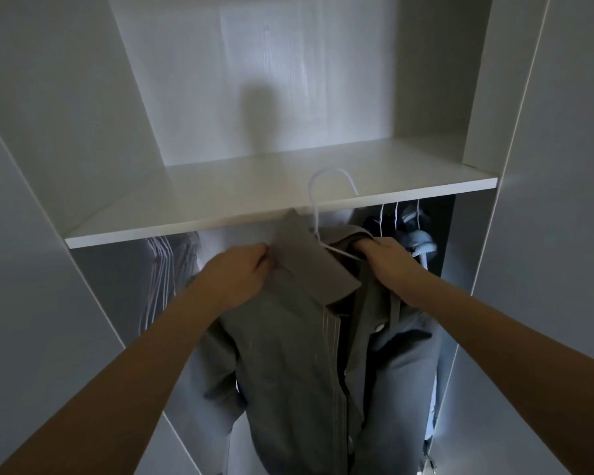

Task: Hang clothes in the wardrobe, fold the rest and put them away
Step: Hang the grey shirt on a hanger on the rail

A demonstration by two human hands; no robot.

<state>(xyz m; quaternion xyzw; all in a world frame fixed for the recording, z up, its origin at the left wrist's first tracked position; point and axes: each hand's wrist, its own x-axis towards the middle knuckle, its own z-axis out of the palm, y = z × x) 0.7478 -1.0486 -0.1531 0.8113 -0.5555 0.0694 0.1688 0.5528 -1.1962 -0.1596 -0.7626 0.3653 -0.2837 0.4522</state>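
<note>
A grey collared shirt with buttons hangs on a white wire hanger in front of the open wardrobe. The hanger's hook rises in front of the white shelf. My left hand pinches the shirt's left collar edge. My right hand grips the shirt's right shoulder over the hanger arm, fingers tucked into the fabric. The shirt's lower part drops out of view at the bottom.
Several empty white hangers hang under the shelf at the left. Dark and light-blue clothes hang at the right. White wardrobe side panels stand on both sides. The rail is hidden behind the shelf.
</note>
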